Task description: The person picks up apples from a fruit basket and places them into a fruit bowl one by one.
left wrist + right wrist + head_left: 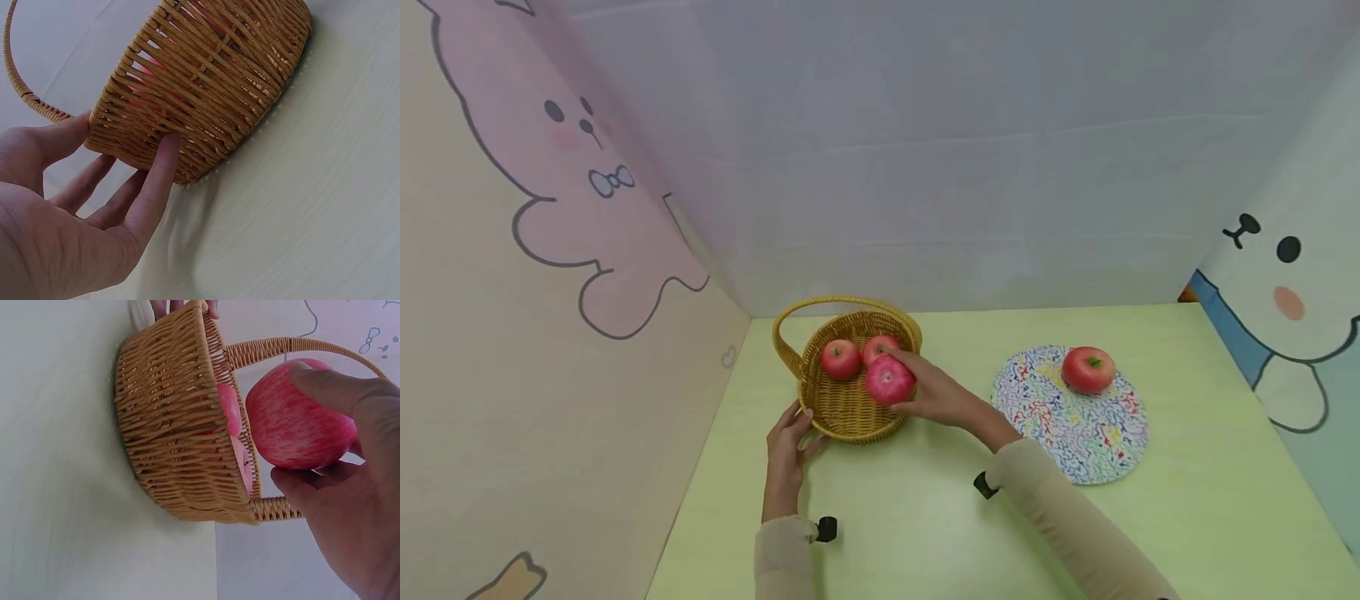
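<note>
"Cream sleeves come nearest; how do the hands stand?"

"Left hand: digits spread apart, resting against the rim and outer wall of a wicker basket. Right hand: clamped on an apple."

"How does that apple look?"

"Round, deep pinkish red, finely streaked with paler lines, a pale spot on the end seen from above."

"And where is it, relative to the hand?"

"Between the right thumb and fingers, out beyond the palm, over the right part of the basket's opening."

"What lies past it?"

"Two more red apples inside the basket; rightward, on the bench, another apple on a speckled round mat. Behind everything hangs a pale cloth."
</note>
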The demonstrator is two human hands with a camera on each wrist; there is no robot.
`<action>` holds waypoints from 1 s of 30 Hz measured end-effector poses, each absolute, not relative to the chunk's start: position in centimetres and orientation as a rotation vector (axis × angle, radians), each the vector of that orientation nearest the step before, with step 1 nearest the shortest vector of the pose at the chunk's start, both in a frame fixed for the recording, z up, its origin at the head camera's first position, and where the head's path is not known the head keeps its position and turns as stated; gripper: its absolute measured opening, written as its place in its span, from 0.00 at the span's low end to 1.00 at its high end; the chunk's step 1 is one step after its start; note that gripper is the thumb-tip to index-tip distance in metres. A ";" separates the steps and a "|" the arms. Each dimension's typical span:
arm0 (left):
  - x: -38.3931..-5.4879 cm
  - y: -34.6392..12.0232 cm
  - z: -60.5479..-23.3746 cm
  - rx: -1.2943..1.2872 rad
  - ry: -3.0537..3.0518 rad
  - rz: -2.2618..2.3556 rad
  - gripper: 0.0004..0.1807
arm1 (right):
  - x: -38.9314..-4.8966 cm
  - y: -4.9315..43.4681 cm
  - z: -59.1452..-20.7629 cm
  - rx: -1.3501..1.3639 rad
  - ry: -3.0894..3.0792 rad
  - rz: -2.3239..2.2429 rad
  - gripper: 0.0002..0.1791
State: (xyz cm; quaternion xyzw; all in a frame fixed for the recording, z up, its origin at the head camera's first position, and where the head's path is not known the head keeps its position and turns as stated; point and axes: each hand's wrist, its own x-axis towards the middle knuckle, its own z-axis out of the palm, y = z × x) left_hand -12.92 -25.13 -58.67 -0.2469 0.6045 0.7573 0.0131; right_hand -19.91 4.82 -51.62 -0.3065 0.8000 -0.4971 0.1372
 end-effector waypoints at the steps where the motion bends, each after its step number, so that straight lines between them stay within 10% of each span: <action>1: -12.9 -25.2 -58.7 -0.771 1.881 2.362 0.31 | -19.9 5.0 -51.6 -0.884 2.321 -1.433 0.52; 30: -12.8 -25.2 -58.7 -0.784 1.892 2.367 0.31 | -18.0 10.4 -53.0 -0.775 2.458 -1.591 0.51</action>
